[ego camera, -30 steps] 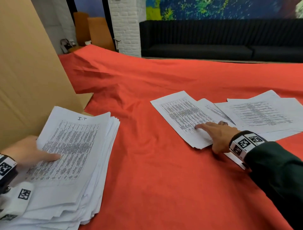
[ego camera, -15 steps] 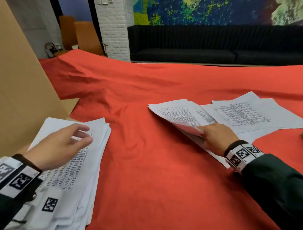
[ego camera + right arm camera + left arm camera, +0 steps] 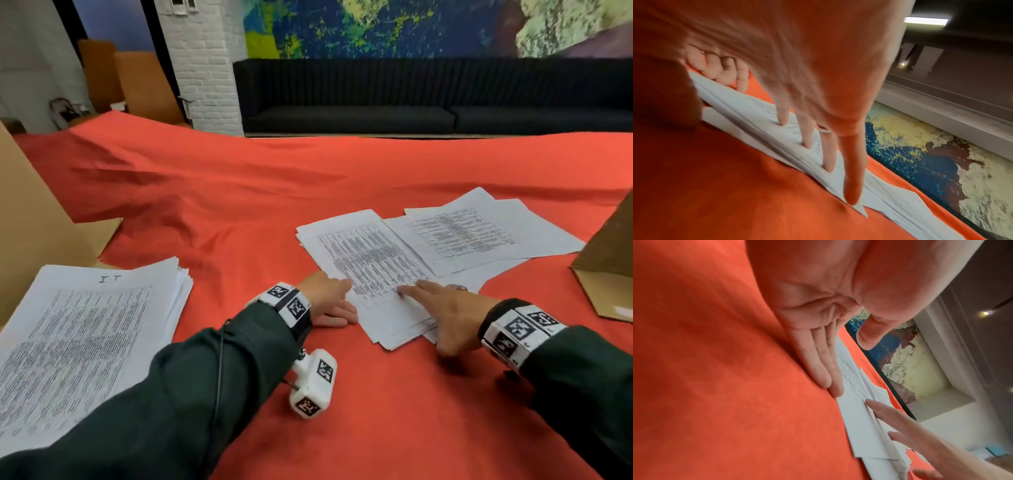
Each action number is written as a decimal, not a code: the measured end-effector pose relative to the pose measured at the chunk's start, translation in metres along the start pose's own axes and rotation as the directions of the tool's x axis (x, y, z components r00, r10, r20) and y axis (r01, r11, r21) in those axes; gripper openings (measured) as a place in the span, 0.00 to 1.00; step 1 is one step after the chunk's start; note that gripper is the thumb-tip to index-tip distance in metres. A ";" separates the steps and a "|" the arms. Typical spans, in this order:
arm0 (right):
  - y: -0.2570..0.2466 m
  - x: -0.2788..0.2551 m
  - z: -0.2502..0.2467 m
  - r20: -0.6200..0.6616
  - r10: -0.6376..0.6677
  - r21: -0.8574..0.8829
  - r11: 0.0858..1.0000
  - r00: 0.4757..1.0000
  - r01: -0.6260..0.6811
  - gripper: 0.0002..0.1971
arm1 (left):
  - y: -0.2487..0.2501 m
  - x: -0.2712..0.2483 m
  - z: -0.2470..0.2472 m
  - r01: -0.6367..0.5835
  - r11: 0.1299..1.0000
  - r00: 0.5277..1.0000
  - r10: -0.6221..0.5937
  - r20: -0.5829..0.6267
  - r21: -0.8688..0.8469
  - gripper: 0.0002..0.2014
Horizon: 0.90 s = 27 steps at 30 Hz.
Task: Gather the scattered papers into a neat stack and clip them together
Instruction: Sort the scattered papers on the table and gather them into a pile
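Both hands on scattered papers [image 3: 383,270]
Left hand [image 3: 329,301] abuts the papers' left edge, fingers straight; right hand [image 3: 445,308] presses down on top, fingers spread flat.

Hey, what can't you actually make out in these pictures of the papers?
- Printed text on the loose papers: too small in the head view, blurred in both wrist views.
- Big stack: cut off by the head view's left edge.
- Any clip: none visible.
- Sheets under the right hand: hidden by it.
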State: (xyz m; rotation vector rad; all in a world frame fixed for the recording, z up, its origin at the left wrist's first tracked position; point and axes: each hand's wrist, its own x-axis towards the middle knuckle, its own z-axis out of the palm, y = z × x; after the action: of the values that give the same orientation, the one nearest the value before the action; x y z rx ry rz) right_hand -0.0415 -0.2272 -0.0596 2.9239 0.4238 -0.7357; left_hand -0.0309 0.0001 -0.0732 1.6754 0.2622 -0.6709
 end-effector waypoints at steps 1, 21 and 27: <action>0.001 0.004 0.001 -0.014 0.008 -0.024 1.000 1.000 -0.009 0.55 | 0.002 0.004 0.001 0.009 0.999 1.000 -0.010 -0.005 -0.039 0.14; 0.052 0.038 -0.006 -0.250 0.033 0.066 0.998 0.968 -0.017 0.33 | -0.015 0.022 -0.012 -0.109 0.833 0.982 0.004 -0.191 -0.542 0.16; 0.049 0.040 -0.010 -0.569 -0.019 -0.063 0.998 0.822 -0.020 0.12 | -0.018 0.025 -0.017 -0.105 0.817 0.976 -0.024 -0.215 -0.566 0.26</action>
State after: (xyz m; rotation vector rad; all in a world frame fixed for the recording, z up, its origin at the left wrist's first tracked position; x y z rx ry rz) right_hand 0.0108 -0.2633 -0.0687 3.0253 0.4754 0.1860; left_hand -0.0149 0.0155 -0.1005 1.1549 0.5274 -0.3238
